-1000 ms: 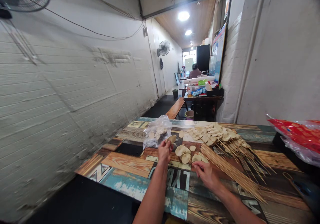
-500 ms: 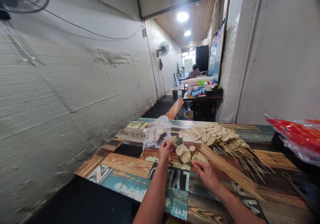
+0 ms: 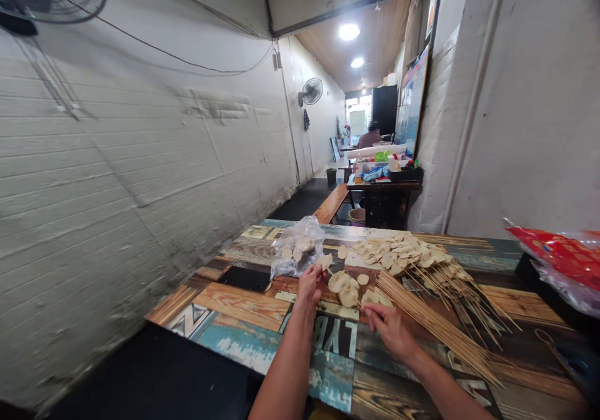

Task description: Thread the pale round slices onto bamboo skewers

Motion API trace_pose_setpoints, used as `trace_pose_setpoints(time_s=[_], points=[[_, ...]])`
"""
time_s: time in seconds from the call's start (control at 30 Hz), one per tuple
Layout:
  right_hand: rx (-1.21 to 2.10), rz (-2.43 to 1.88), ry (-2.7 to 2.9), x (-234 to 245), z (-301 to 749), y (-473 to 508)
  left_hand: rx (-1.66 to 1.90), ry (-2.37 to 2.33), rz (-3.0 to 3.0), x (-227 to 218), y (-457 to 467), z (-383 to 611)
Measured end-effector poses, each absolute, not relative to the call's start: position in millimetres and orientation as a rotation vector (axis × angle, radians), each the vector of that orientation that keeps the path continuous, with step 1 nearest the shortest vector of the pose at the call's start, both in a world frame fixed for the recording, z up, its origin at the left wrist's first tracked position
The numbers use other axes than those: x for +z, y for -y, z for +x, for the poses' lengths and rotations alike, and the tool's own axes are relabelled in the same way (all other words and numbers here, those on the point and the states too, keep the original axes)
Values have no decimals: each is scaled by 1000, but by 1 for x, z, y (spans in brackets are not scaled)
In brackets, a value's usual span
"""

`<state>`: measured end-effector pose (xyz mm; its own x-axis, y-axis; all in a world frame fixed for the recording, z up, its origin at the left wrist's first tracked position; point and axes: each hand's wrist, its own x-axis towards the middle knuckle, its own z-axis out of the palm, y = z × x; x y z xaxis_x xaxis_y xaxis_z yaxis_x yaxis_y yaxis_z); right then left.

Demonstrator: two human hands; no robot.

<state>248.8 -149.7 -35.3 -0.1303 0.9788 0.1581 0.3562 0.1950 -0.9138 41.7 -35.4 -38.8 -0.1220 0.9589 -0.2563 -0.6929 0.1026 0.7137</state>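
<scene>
My left hand (image 3: 309,287) is closed on a thin, pale, round slice (image 3: 324,262), pinching it just in front of the clear plastic bag (image 3: 302,235). To the right, my right hand (image 3: 388,325) has its fingers pinched on a thin wooden skewer, mostly hidden by the fingers. Between the hands lies a small pile of loose slices (image 3: 345,290), with single slices beside it. A bundle of bare skewers (image 3: 434,327) stretches diagonally past my right hand. Behind it is a big heap of slices (image 3: 403,251), many on skewers.
A black flat object (image 3: 244,279) lies on the wood-patterned table (image 3: 239,304) at left. Red plastic packaging (image 3: 557,251) sits at the right edge. Beyond are an orange bench (image 3: 330,204), a cluttered table (image 3: 382,184) and a seated person (image 3: 369,139).
The view has shifted slightly, so the surroundings sit a little further right. Both hands keep nearly the same place and grip; the skewer at my right hand shows less over the small pile.
</scene>
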Motion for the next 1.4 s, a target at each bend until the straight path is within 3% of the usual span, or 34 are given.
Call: trace_pose_setpoints(time_s=[0.67,1.4], points=[[934,-1283,1639,-42,247,145,1402,-721,408,-33,38,49],[892,-1354,1606,-50,255,142,1599,-955,655,-35,43,57]])
